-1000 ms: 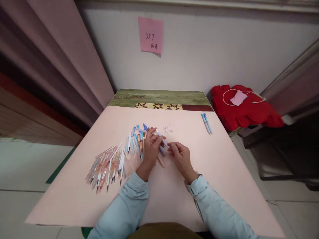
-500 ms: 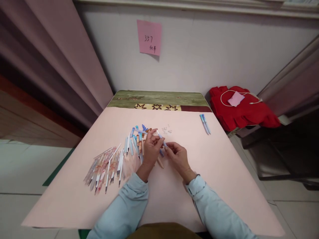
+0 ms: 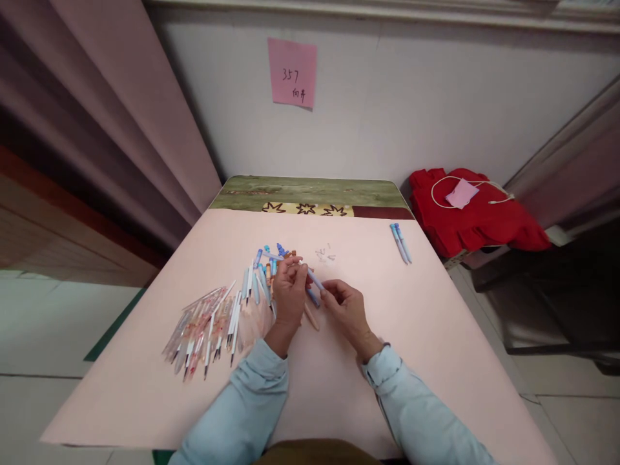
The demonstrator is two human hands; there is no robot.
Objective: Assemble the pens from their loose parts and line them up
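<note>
Just right of the refill pile [image 3: 208, 326] on the tabletop [image 3: 436, 336], the left hand [image 3: 289, 294] had its grip closed on a pale blue pen [image 3: 316, 281]. The pen's long axis slanted down-right to the right hand [image 3: 347, 311], whose fingertips pinched the lower end.

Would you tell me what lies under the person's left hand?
A peach barrel pokes out beneath the left hand, which grips a blue pen; the rest is covered.
</note>
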